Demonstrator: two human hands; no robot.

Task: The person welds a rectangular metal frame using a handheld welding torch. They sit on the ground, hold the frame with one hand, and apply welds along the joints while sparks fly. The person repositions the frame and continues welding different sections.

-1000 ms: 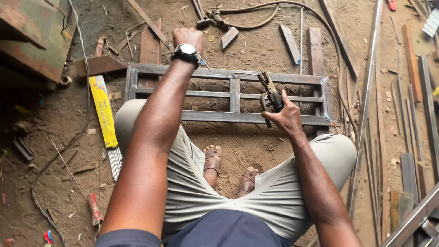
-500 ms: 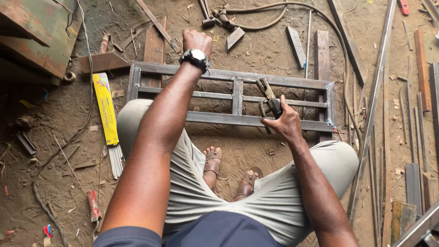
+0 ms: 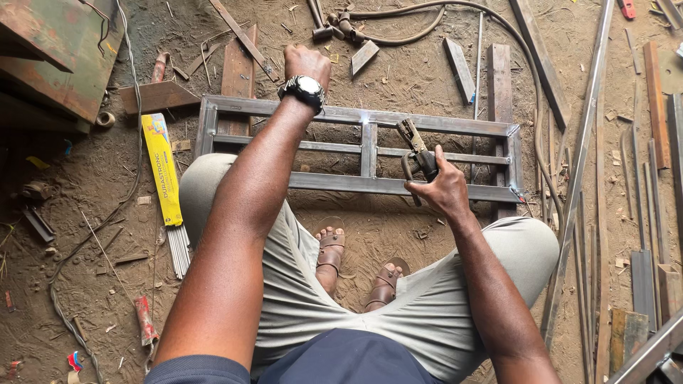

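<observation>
My left hand (image 3: pixel 307 62) reaches out past the far rail of the metal frame (image 3: pixel 370 153), fist curled shut; from here I cannot tell whether it grips anything. A wristwatch (image 3: pixel 304 89) sits on that wrist, just above the far rail. My right hand (image 3: pixel 442 188) is wrapped tight around the welding electrode holder (image 3: pixel 416 151), whose clamp end points away from me over the frame's middle bars. The frame lies flat on the dirt floor (image 3: pixel 398 78), across my knees, between both hands. Left of my left arm lies a yellow box of welding rods (image 3: pixel 162 167), rods spilling from its near end. Beyond my left hand a hose (image 3: pixel 416 25) curls over the ground.
</observation>
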